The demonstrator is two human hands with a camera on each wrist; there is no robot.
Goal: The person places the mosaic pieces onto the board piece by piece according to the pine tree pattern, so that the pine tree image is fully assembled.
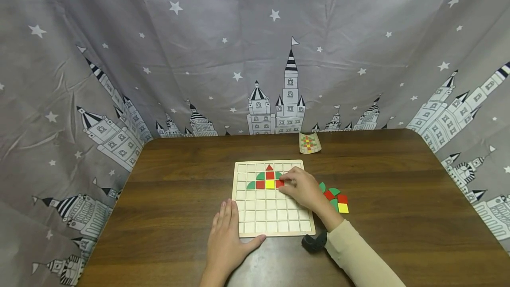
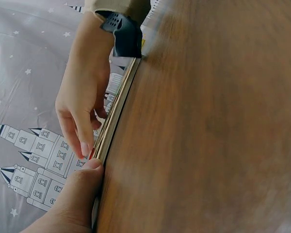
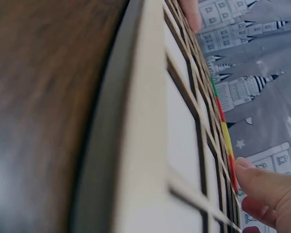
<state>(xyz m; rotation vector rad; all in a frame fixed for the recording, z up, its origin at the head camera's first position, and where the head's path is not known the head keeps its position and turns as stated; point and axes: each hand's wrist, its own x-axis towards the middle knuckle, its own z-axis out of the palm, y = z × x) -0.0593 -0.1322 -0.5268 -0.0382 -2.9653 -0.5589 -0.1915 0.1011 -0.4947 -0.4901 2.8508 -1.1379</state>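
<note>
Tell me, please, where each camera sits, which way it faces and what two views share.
Head: worn on the head, facing forward and down at the board and curtain; left-hand grip and right-hand grip show.
Left wrist: on that wrist, looking along the board's edge; left thumb and right-hand grip show.
Right wrist: on that wrist, looking across the board toward the curtain; right thumb shows, plus a fingertip, likely the left's.
Shared: head and left wrist both show the right-hand grip at a red tile.

No text, label, brand, number or sign can be read in any view.
</note>
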